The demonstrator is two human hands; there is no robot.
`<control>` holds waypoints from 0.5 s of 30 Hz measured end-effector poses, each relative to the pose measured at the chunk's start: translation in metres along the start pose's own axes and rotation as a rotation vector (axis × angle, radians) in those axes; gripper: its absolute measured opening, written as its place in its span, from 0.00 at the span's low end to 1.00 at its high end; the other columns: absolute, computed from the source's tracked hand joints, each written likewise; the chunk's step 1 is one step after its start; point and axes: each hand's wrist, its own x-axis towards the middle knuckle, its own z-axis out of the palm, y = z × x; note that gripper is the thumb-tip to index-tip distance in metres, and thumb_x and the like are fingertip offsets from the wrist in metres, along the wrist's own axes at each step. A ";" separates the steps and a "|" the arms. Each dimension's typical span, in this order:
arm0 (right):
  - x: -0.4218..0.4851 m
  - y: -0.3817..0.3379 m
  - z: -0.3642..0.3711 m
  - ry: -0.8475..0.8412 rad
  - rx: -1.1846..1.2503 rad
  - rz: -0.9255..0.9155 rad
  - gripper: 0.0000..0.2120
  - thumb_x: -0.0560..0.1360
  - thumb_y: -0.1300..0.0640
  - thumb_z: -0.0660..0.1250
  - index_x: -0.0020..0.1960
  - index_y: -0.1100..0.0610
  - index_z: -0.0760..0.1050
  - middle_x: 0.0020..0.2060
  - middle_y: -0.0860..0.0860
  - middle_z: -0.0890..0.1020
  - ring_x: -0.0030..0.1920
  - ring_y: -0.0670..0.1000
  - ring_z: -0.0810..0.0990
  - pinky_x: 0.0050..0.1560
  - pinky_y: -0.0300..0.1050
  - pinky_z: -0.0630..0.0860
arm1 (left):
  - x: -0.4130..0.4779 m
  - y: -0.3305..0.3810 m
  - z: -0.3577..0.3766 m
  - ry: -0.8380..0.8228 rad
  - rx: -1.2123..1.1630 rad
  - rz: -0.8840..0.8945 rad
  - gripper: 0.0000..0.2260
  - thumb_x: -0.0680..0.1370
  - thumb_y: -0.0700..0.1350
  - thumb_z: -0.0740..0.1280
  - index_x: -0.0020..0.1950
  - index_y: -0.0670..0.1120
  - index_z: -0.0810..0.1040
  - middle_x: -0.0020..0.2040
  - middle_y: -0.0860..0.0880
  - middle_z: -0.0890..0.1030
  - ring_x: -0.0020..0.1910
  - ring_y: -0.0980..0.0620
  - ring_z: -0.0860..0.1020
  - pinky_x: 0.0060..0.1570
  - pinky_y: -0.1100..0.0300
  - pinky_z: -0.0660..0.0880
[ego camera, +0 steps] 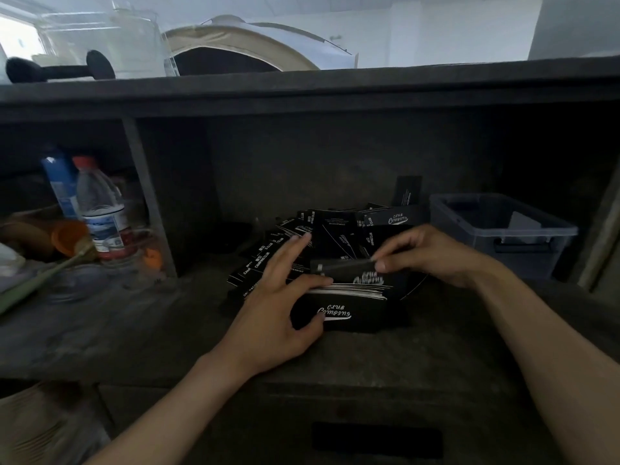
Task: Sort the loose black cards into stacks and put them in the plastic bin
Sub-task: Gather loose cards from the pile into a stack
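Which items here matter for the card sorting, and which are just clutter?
Job: card stack gripped by left hand; single card pinched by right hand; loose cards; plastic bin.
Clutter: water bottle; blue carton; dumbbell.

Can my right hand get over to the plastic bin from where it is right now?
Probably yes. The right hand, pinching a card, is just left of the plastic bin, whose top looks open, and nothing stands between them.
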 end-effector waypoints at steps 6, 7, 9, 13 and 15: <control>0.001 0.004 0.012 -0.284 0.125 0.173 0.14 0.75 0.57 0.68 0.58 0.62 0.81 0.53 0.56 0.84 0.49 0.48 0.83 0.40 0.38 0.79 | -0.001 0.004 -0.003 -0.039 -0.021 -0.100 0.24 0.74 0.53 0.72 0.69 0.60 0.72 0.62 0.63 0.75 0.63 0.65 0.73 0.64 0.59 0.74; 0.001 0.004 0.010 -0.311 0.168 0.191 0.14 0.75 0.59 0.67 0.58 0.63 0.80 0.54 0.57 0.84 0.50 0.49 0.83 0.42 0.39 0.80 | -0.001 0.004 -0.002 -0.030 -0.019 -0.100 0.23 0.74 0.53 0.71 0.69 0.59 0.72 0.61 0.63 0.76 0.61 0.64 0.75 0.62 0.59 0.75; 0.000 0.005 0.010 -0.324 0.211 0.209 0.12 0.73 0.61 0.69 0.55 0.63 0.81 0.51 0.57 0.84 0.50 0.50 0.83 0.43 0.41 0.81 | -0.001 0.005 -0.002 -0.006 -0.008 -0.094 0.22 0.74 0.54 0.71 0.67 0.57 0.75 0.58 0.61 0.77 0.58 0.63 0.77 0.59 0.57 0.77; 0.006 0.005 0.013 -0.206 0.167 0.220 0.14 0.71 0.53 0.71 0.51 0.62 0.81 0.46 0.54 0.86 0.46 0.48 0.83 0.39 0.38 0.79 | -0.001 0.004 -0.001 0.008 -0.010 -0.096 0.20 0.73 0.55 0.70 0.65 0.56 0.77 0.56 0.62 0.77 0.57 0.62 0.78 0.57 0.56 0.78; 0.018 0.007 0.010 0.048 -0.001 0.202 0.16 0.71 0.47 0.73 0.49 0.59 0.82 0.45 0.52 0.86 0.44 0.48 0.83 0.37 0.37 0.78 | -0.001 0.004 -0.001 0.016 -0.013 -0.087 0.19 0.73 0.54 0.70 0.64 0.57 0.76 0.56 0.62 0.77 0.56 0.62 0.78 0.56 0.57 0.78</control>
